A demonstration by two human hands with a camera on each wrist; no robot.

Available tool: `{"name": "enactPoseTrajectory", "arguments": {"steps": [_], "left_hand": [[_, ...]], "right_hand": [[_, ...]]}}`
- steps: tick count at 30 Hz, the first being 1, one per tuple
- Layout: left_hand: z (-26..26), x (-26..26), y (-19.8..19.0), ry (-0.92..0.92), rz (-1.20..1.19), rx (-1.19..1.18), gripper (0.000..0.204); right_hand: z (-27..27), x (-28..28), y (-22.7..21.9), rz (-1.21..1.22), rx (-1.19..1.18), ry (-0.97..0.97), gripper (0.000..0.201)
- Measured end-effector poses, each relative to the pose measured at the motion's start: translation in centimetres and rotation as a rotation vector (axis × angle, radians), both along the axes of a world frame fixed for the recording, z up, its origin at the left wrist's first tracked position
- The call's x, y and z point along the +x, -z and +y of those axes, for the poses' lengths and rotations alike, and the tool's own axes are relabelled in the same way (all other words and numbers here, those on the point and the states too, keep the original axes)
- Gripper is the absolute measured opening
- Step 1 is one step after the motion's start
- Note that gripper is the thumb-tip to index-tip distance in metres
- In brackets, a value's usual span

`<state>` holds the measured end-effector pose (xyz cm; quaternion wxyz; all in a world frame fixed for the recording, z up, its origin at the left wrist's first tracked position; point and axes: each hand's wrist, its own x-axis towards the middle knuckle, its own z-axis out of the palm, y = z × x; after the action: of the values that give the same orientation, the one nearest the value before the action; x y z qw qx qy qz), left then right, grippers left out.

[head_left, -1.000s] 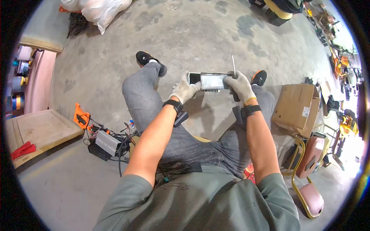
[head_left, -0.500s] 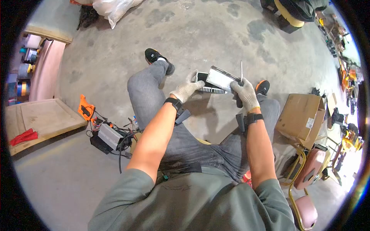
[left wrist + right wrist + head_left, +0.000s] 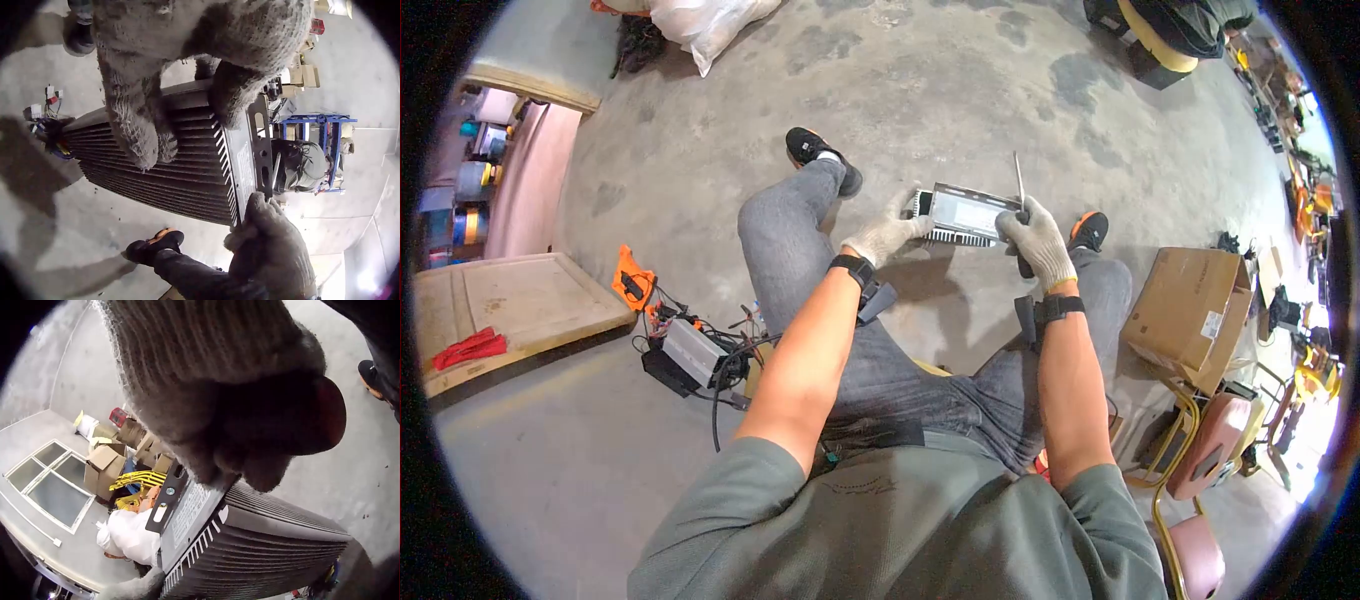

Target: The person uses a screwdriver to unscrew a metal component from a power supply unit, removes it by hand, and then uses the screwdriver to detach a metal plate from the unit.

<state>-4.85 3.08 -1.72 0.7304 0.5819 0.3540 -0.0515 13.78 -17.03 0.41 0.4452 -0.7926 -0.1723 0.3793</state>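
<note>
Left hand [image 3: 880, 236] grips one end of the finned housing [image 3: 187, 190], thumb at the edge by the plate, fingers over the fins; ribs probably give the glove decent purchase. Housing's in the air, out between my knees above the floor [image 3: 900, 105], so both hands reach it and I see the top. Right hand [image 3: 1042, 244] curls round the screwdriver [image 3: 1019, 178], thumb against the labelled plate [image 3: 968, 212], likely steadying that end without putting the tool down. Shaft points up and away, clear of the left fingers. Plate lies over the housing, dark strip exposed at the left end. Can't tell if it's fastened.
</note>
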Motion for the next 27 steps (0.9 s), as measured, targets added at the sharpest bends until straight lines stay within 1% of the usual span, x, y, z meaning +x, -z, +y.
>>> {"name": "enactPoseTrajectory", "arguments": {"steps": [2, 4, 5, 7, 8, 10, 11, 13, 14, 16, 20, 22, 26, 27], "left_hand": [[0.1, -0.1, 1.0, 0.001, -0.022, 0.000, 0.083], [0.0, -0.1, 1.1, -0.087, -0.052, -0.184, 0.081], [0.0, -0.1, 1.1, -0.086, -0.051, -0.184, 0.081], [-0.1, -0.1, 0.7, -0.182, -0.094, -0.340, 0.079], [-0.1, 0.0, 0.6, -0.182, -0.094, -0.340, 0.079], [-0.1, 0.3, 0.2, -0.223, -0.038, -0.384, 0.072], [0.1, 0.4, 0.3, -0.223, -0.038, -0.383, 0.072], [0.3, 0.6, 0.4, -0.200, -0.052, -0.428, 0.065], [0.4, 0.6, 0.5, -0.199, -0.051, -0.428, 0.065], [0.3, 0.6, 0.0, -0.240, -0.028, -0.481, 0.058], [-0.2, 0.5, -0.1, -0.277, -0.038, -0.409, 0.055], [0.0, 0.6, 1.2, -0.213, -0.065, -0.370, 0.053], [0.2, 0.6, 3.3, -0.205, -0.111, -0.375, 0.055], [0.3, 0.6, 3.7, -0.180, -0.121, -0.340, 0.056]], "right_hand": [[0.0, 0.0, -0.3, 0.013, 0.014, -0.013, 0.036], [-0.1, 0.0, -0.5, 0.055, 0.018, -0.027, 0.036], [-0.1, 0.1, -0.6, 0.056, 0.018, -0.026, 0.036], [-0.1, 0.4, -0.6, 0.104, -0.010, -0.020, 0.037], [-0.1, 0.5, -0.5, 0.104, -0.010, -0.020, 0.037], [-0.1, 0.5, -0.4, 0.053, 0.016, -0.050, 0.037], [-0.1, 0.5, -0.3, 0.053, 0.017, -0.050, 0.037], [0.2, 0.0, -0.3, -0.037, 0.014, 0.005, 0.037], [0.3, -0.1, -0.3, -0.035, 0.013, 0.006, 0.037], [0.7, -0.1, -0.3, -0.142, -0.120, 0.016, 0.036], [0.6, 0.1, 0.9, -0.136, -0.060, 0.016, 0.033], [0.5, -0.1, 1.1, -0.169, 0.002, 0.030, 0.032], [0.7, 0.0, 1.3, -0.181, -0.014, 0.031, 0.031], [0.7, 0.2, 1.0, -0.213, -0.048, -0.021, 0.031]]}}
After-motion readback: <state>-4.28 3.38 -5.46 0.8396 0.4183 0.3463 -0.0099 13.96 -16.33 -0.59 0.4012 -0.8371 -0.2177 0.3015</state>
